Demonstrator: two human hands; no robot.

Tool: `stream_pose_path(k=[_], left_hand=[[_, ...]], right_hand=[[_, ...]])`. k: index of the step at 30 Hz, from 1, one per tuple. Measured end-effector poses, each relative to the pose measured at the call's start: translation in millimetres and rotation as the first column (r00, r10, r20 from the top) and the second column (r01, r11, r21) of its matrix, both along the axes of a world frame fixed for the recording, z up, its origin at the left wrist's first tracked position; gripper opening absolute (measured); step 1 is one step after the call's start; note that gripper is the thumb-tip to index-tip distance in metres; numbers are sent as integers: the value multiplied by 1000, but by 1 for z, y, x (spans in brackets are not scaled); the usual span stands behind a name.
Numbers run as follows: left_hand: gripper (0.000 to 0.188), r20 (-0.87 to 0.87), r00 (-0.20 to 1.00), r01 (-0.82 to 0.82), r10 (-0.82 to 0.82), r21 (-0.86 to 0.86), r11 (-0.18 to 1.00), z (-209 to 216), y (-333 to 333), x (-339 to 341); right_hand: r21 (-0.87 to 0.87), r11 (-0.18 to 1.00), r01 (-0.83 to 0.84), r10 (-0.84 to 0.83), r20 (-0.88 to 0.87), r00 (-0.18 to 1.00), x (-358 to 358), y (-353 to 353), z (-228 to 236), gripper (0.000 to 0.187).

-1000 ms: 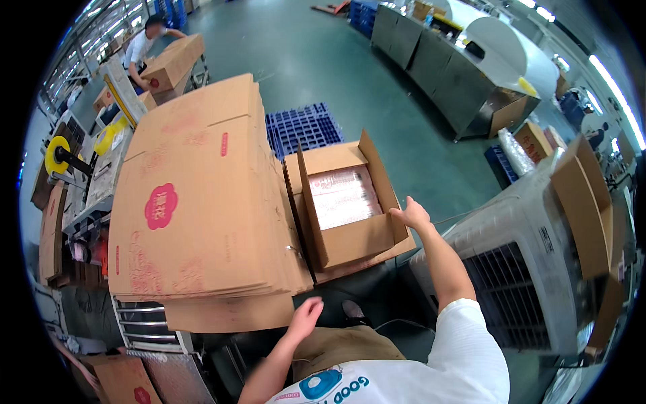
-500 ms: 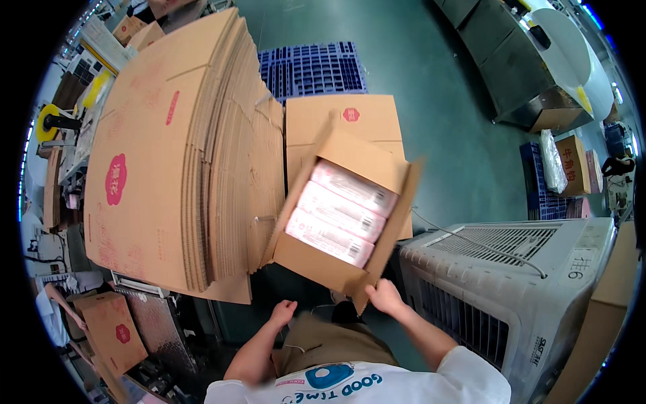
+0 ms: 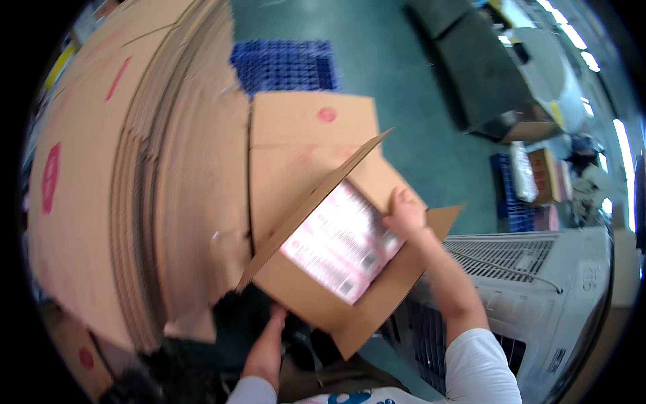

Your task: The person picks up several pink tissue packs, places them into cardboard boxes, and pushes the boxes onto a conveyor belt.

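Observation:
An open cardboard carton (image 3: 306, 286) sits at a slant in front of me, its flaps standing outward. White-and-pink packs (image 3: 343, 242) fill the visible part of it, somewhat blurred. My right hand (image 3: 406, 214) reaches over the carton's right side and is closed on the edge by its far flap, beside the packs. Low at the carton's near left corner is my left hand (image 3: 278, 314), touching or almost touching the underside; its fingers are hidden by the cardboard.
A tall stack of flattened cartons (image 3: 182, 182) rises at the left. Beyond the open carton lies another brown carton (image 3: 309, 128), with a blue plastic pallet (image 3: 286, 66) behind it. At the right stands a grey-white air cooler (image 3: 572, 296) with a cable; a metal cabinet (image 3: 484, 74) is farther off.
The carton has turned and tipped, coming nearer to me. My right hand has gone from its near corner to the far right side; my left hand has come up to the near left corner.

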State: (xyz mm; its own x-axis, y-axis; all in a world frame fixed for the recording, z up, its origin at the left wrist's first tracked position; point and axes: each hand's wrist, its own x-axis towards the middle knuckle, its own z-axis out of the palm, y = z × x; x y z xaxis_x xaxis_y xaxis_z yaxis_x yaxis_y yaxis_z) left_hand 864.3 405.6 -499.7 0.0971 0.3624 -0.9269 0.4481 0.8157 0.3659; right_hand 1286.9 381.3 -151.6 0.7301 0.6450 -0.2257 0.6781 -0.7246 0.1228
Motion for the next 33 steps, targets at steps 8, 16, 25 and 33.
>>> stream_pose_path(k=[8, 16, 25, 33], left_hand=[[44, 345, 646, -424, 681, -580, 695, -36, -53, 83], [49, 532, 406, -350, 743, -661, 664, 8, -69, 23], [55, 643, -25, -236, 766, -748, 620, 61, -154, -126], [59, 589, -146, -320, 795, -789, 525, 63, -208, -256]], right_hand=[[278, 960, 42, -64, 71, 995, -13, -10, 21, 24], [211, 977, 12, -26, 65, 998, -149, -115, 53, 14], [-69, 969, -238, 246, 147, 958, -234, -77, 109, 17], [-34, 883, -469, 465, 200, 862, -375, -47, 99, 13]])
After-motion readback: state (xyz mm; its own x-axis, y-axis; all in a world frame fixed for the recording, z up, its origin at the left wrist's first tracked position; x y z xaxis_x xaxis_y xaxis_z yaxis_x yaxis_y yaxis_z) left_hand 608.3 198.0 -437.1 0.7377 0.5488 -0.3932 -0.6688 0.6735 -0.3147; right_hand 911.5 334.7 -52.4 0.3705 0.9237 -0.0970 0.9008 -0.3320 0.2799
